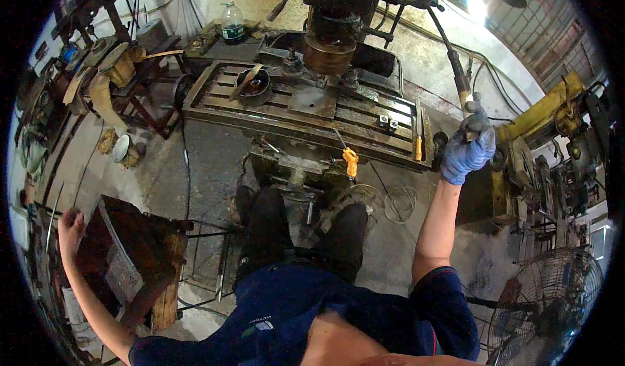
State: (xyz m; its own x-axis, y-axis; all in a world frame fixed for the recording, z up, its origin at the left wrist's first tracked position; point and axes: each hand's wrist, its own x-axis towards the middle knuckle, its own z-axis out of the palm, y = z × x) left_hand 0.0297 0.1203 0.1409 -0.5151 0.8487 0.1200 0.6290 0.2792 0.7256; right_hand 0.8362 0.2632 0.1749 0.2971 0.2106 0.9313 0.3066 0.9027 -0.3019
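Observation:
My right hand [470, 146], in a blue and grey work glove, is raised at the right and closed around the lower end of a long dark lever [457, 70]. That lever slants up to the head of a milling machine [331, 52]. Out at the far left is my bare left hand [70, 230], beside a dark metal box [120, 262]. Its fingers are small and smeared, so their pose is unclear. On the slotted machine table [260, 115] stands a dark pot [254, 91] with a brush [245, 83] in it. Smoke or mist hangs over a flat plate [311, 102] below the spindle.
An orange-handled air gun [350, 162] hangs at the table's front edge. Small metal blocks [388, 123] and a yellow-handled tool [418, 146] lie on the table's right. A bottle [232, 24] stands behind. A fan [547, 301] is at lower right; a bucket [124, 150] sits left.

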